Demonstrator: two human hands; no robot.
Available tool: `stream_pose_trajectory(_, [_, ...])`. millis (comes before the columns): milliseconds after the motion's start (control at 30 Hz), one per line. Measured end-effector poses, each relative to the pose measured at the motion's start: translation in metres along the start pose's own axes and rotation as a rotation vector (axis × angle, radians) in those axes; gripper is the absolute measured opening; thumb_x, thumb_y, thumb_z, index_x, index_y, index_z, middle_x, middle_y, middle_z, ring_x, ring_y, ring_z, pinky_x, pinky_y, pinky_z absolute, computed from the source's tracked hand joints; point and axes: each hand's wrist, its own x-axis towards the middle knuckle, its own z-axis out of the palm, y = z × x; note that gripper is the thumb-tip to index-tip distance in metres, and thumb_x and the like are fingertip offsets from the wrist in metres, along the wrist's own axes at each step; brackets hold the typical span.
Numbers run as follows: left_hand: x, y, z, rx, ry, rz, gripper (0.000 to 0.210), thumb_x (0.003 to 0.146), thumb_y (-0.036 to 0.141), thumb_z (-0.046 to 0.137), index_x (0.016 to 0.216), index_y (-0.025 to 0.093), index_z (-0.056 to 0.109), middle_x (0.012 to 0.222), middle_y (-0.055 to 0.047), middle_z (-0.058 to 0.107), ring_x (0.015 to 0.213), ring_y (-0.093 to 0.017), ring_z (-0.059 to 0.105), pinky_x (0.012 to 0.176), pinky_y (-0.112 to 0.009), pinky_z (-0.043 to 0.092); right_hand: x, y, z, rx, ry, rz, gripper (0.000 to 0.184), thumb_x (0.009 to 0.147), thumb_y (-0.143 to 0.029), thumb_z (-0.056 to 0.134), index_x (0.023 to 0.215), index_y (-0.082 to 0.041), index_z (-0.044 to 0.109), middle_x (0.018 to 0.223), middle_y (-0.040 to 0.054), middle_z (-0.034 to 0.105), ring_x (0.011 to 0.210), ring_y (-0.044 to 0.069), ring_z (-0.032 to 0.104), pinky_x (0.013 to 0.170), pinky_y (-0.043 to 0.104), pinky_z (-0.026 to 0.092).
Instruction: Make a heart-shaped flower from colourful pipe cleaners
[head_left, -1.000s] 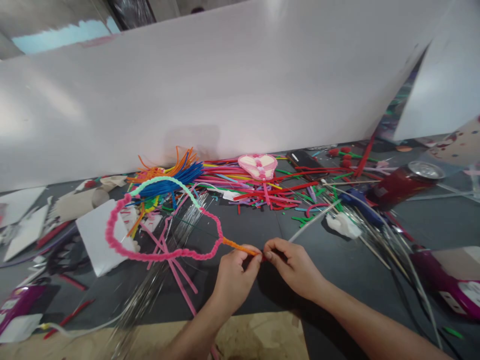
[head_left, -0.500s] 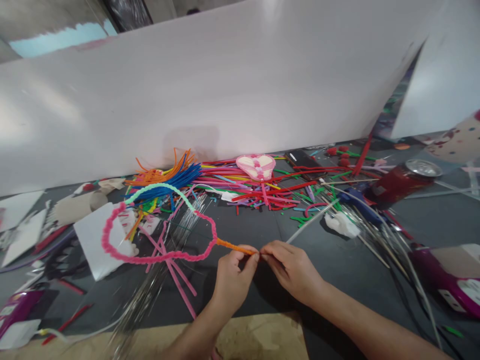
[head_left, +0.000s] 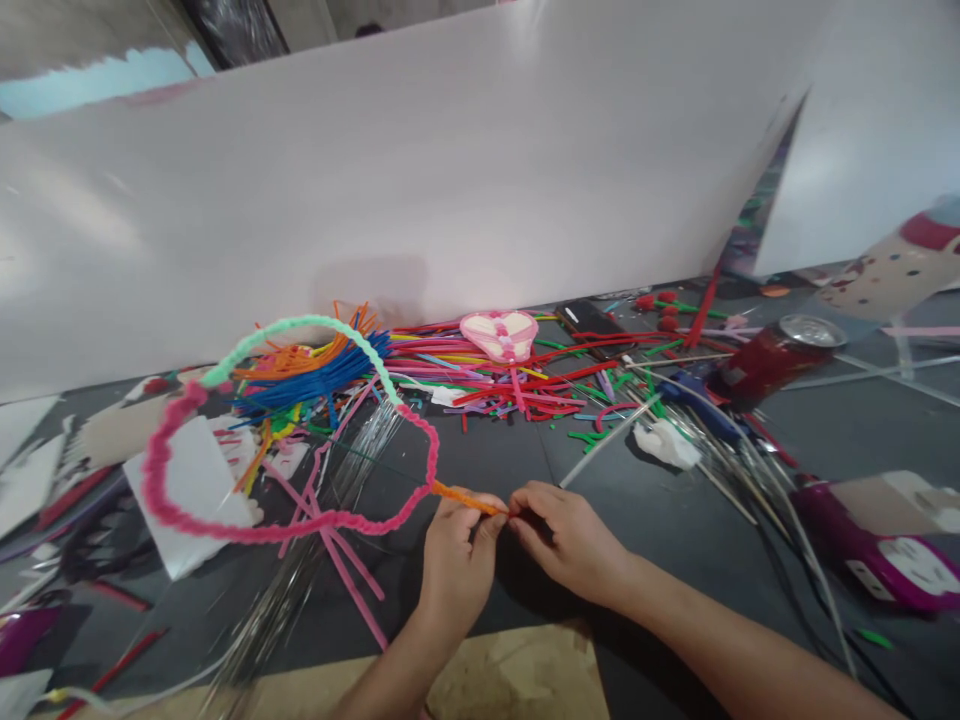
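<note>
A large loop of fuzzy pipe cleaner [head_left: 330,520], pink with a mint-green stretch [head_left: 300,322] along its far side, hangs in the air to the left. Its stem, wrapped in an orange pipe cleaner [head_left: 457,495], runs right into my hands. My left hand [head_left: 461,555] is closed, pinching this stem between thumb and fingers. Right beside it, my right hand [head_left: 566,535] is closed too, its fingertips pinched at the orange tip. The very end is hidden by the fingers.
Behind lie loose pipe cleaners [head_left: 427,345], an orange and blue bundle [head_left: 322,375] and a pink butterfly-like piece [head_left: 500,337]. To the right are a red can [head_left: 776,365], a blue glue gun [head_left: 701,405] and a purple power strip [head_left: 874,550]. Thin wires [head_left: 277,610] lie left; a white board [head_left: 480,180] stands behind.
The loop has swung left and tilted, looking bigger and closer. Both hands stay together at the orange stem, with small finger movement. The whole view has shifted slightly.
</note>
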Motion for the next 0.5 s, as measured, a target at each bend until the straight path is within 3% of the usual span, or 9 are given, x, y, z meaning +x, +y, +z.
stream_pose_trajectory(200, [0.0,-0.001,0.002,-0.052,0.012,0.074,0.013,0.083,0.024,0.055,0.078,0.018,0.066,0.081,-0.004,0.065,0.083,-0.018,0.058,0.078,-0.03,0.046,0.001,-0.004,0.003,0.066,-0.049,0.078,0.007,0.08,-0.013,0.047,0.079,-0.02,0.049,0.068,-0.0024,0.053,0.058,0.011,0.049,0.055,0.021,0.038])
stream_pose_trajectory(367, [0.003,0.002,-0.001,-0.192,-0.023,-0.1,0.014,0.083,0.026,0.054,0.083,0.017,0.065,0.086,-0.005,0.067,0.084,-0.017,0.061,0.078,-0.028,0.046,0.005,0.006,-0.01,0.047,-0.046,0.023,0.011,0.088,-0.019,0.045,0.087,-0.021,0.056,0.079,0.001,0.062,0.072,0.014,0.057,0.067,0.024,0.044])
stream_pose_trajectory(400, [0.004,0.002,-0.002,-0.228,-0.026,-0.166,0.015,0.082,0.027,0.054,0.084,0.017,0.065,0.085,-0.005,0.068,0.081,-0.017,0.061,0.075,-0.027,0.047,0.007,0.014,-0.018,-0.005,-0.016,-0.008,0.013,0.089,-0.021,0.045,0.091,-0.022,0.058,0.084,0.0022,0.064,0.079,0.015,0.058,0.072,0.026,0.045])
stream_pose_trajectory(500, [0.008,0.003,-0.005,-0.326,0.004,-0.352,0.016,0.079,0.029,0.057,0.081,0.015,0.065,0.073,-0.003,0.067,0.066,-0.014,0.06,0.061,-0.023,0.046,0.012,0.045,-0.048,-0.31,0.258,0.003,0.024,0.088,-0.018,0.042,0.103,-0.021,0.06,0.095,0.0071,0.066,0.089,0.022,0.056,0.08,0.035,0.044])
